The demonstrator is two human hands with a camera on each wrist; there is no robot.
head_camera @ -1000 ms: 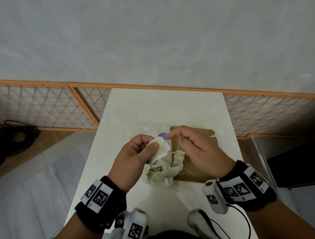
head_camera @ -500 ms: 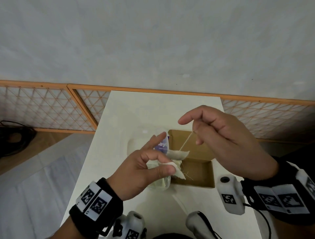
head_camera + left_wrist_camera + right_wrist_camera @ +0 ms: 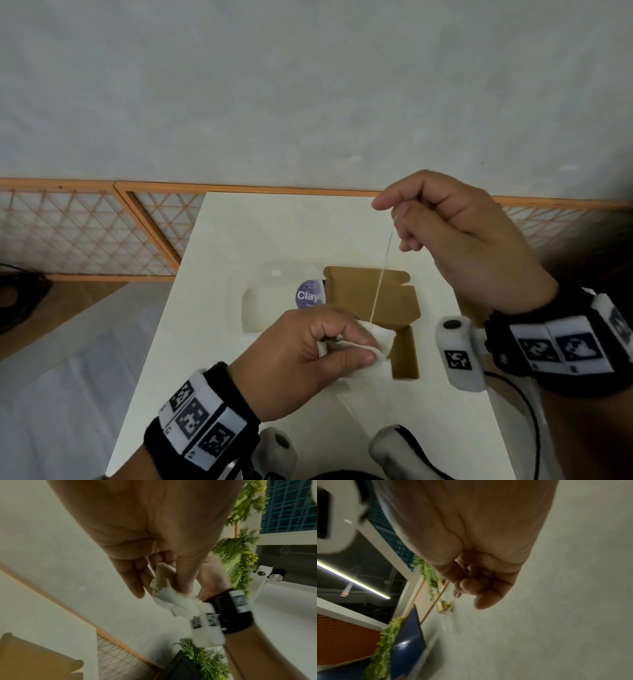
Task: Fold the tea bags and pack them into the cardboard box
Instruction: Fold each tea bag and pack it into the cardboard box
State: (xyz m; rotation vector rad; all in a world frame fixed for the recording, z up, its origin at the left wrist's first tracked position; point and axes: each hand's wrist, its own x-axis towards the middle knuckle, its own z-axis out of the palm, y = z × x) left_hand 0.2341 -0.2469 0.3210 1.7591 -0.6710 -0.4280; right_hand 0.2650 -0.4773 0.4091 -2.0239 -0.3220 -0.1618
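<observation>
My left hand (image 3: pixel 318 356) pinches a white tea bag (image 3: pixel 378 346) between thumb and fingers, just above the near left corner of the open brown cardboard box (image 3: pixel 373 298). In the left wrist view the same tea bag (image 3: pixel 164 588) hangs crumpled from the fingertips. A thin pale string (image 3: pixel 382 274) runs taut from the bag up to my right hand (image 3: pixel 445 233), raised high over the box, whose curled fingers pinch the string's end. The right wrist view shows that hand (image 3: pixel 471 585) curled, with the string (image 3: pixel 455 599) coming out below it.
The white table (image 3: pixel 267 233) is narrow, with floor dropping off on the left and right. A clear plastic bag with a purple round label (image 3: pixel 308 295) lies left of the box. An orange lattice fence (image 3: pixel 85 233) and grey wall stand behind the table.
My right hand rose from the bag, up and to the right, drawing the string out long and taut. My left hand kept its pinch on the tea bag and lifted it off the pile.
</observation>
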